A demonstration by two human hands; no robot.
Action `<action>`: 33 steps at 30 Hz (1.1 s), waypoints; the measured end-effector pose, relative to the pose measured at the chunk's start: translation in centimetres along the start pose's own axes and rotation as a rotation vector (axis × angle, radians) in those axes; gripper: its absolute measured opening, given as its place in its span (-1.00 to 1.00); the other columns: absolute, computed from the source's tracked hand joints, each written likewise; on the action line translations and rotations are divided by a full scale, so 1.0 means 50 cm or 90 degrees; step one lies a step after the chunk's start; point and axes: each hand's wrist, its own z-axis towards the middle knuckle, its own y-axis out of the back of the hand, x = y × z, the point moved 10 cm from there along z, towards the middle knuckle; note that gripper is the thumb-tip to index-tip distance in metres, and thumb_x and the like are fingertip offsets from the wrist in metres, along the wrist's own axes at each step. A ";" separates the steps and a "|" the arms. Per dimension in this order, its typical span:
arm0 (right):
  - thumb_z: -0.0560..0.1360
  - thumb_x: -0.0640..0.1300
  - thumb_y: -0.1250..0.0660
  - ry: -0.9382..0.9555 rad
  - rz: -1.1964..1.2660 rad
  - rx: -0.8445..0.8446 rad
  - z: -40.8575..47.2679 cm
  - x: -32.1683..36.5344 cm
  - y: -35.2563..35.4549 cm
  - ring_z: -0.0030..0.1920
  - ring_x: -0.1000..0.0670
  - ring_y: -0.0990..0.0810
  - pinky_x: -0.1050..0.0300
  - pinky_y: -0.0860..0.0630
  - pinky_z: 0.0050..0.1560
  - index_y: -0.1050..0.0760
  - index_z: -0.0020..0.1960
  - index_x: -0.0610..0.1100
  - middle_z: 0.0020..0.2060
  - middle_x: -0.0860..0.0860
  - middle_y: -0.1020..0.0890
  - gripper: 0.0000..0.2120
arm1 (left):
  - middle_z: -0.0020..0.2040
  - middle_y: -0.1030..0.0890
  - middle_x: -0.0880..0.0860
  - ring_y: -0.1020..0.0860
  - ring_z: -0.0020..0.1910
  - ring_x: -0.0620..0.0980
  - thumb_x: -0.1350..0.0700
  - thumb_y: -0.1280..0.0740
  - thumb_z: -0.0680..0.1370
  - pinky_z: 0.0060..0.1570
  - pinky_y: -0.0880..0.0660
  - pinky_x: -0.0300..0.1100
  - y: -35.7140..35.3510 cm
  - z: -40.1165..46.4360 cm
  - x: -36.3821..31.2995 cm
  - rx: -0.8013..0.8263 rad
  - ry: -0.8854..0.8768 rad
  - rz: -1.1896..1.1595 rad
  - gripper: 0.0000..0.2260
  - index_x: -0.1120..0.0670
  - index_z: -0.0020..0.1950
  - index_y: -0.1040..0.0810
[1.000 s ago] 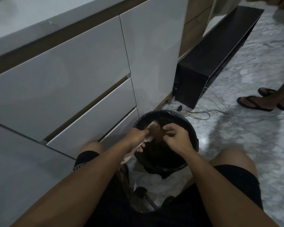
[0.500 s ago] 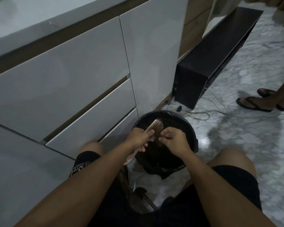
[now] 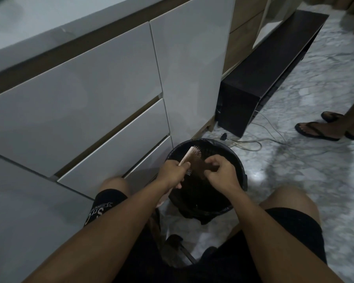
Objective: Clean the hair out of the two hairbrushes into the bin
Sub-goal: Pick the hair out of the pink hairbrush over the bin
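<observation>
A light wooden hairbrush (image 3: 189, 155) with pale bristles is held over the round black bin (image 3: 238, 160) on the floor. My left hand (image 3: 173, 170) grips the brush by its handle. My right hand (image 3: 221, 172) pinches a brown mat of hair (image 3: 201, 167) that clings to the bristles, just right of the left hand. A dark object (image 3: 179, 247) lies on the floor between my knees; I cannot tell if it is the second brush.
White drawer fronts (image 3: 114, 144) stand close on the left of the bin. A dark low cabinet (image 3: 260, 78) sits behind it, with loose cables (image 3: 251, 142) on the marble floor. Another person's feet in sandals (image 3: 317, 129) stand at the right.
The brush head has tilted up and back over the bin. My right hand has shifted slightly right and pulls the mat of hair away from the bristles.
</observation>
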 end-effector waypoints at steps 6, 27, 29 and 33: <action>0.32 -0.07 -0.55 -0.020 0.069 0.083 -0.012 0.005 -0.035 0.05 0.07 -0.54 0.29 -0.40 -0.04 -0.39 0.17 -0.05 0.04 0.05 -0.57 -0.49 | -0.43 -0.55 0.09 -0.45 -0.62 -0.01 -0.08 -0.31 0.56 -0.60 -0.34 -0.27 -0.010 -0.004 -0.012 0.021 -0.011 -0.011 -0.67 0.11 -0.29 -0.52; 0.35 -0.17 -0.53 0.004 0.095 0.035 -0.007 0.013 -0.011 -0.02 0.16 -0.58 0.31 -0.44 -0.05 -0.51 -0.01 -0.07 -0.09 0.07 -0.64 -0.72 | -0.35 -0.60 0.11 -0.53 -0.56 0.01 0.03 -0.25 0.55 -0.40 -0.43 -0.23 0.004 -0.010 -0.017 0.012 -0.004 0.072 -0.74 0.17 -0.21 -0.57; 0.36 -0.15 -0.53 0.019 0.114 0.050 -0.014 0.025 -0.016 -0.05 0.20 -0.60 0.31 -0.48 -0.05 -0.51 0.06 -0.05 -0.11 0.10 -0.66 -0.67 | -0.37 -0.59 0.10 -0.51 -0.57 -0.01 0.07 -0.25 0.53 -0.45 -0.40 -0.25 -0.003 -0.012 -0.021 0.035 -0.004 0.063 -0.77 0.17 -0.24 -0.56; 0.43 -0.15 -0.48 0.030 0.042 0.027 -0.011 0.024 -0.019 -0.09 0.14 -0.65 0.15 -0.60 0.00 -0.59 -0.04 -0.07 -0.17 0.07 -0.68 -0.87 | -0.33 -0.59 0.14 -0.51 -0.57 0.00 0.08 -0.25 0.53 -0.47 -0.39 -0.25 -0.013 -0.009 -0.020 0.048 -0.005 0.053 -0.77 0.20 -0.19 -0.56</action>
